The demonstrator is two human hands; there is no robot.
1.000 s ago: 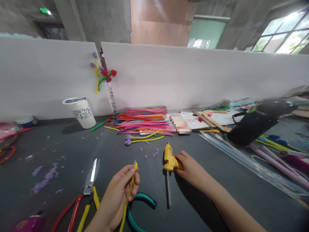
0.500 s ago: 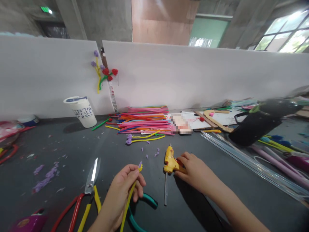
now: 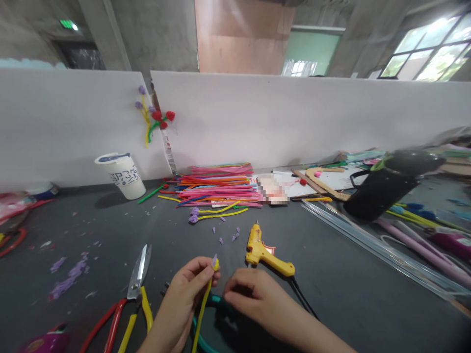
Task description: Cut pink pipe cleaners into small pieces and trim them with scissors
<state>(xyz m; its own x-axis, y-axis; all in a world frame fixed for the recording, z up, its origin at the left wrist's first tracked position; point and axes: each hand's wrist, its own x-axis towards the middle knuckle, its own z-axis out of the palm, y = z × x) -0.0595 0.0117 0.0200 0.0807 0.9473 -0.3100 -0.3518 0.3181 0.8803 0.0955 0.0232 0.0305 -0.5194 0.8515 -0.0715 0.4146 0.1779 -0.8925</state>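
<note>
My left hand (image 3: pixel 189 294) pinches a yellow pipe cleaner (image 3: pixel 202 314) near its top, where a small purple petal (image 3: pixel 215 259) stands at the tip. My right hand (image 3: pixel 257 296) is just to the right, fingers curled in towards the thumb, with nothing visible in them. Beyond it a yellow glue gun (image 3: pixel 270 256) lies on the table, apart from the hand; its glue stick is mostly hidden. Teal-handled pliers (image 3: pixel 198 338) lie partly covered beneath my hands. Several loose purple petals (image 3: pixel 221 240) lie ahead of my left hand.
Shears (image 3: pixel 137 284) with red and yellow handles lie at left. Further back are a white cup (image 3: pixel 123 179), a pile of pipe cleaners (image 3: pixel 221 189) and two purple-tipped yellow stems (image 3: pixel 217 213). Clear rods (image 3: pixel 360 240) and a black bottle (image 3: pixel 384 189) are at right.
My right hand has let go of the glue gun and moved left, close to my left hand. The gun's handle now shows fully. My left hand keeps its pinch on the yellow pipe cleaner.
</note>
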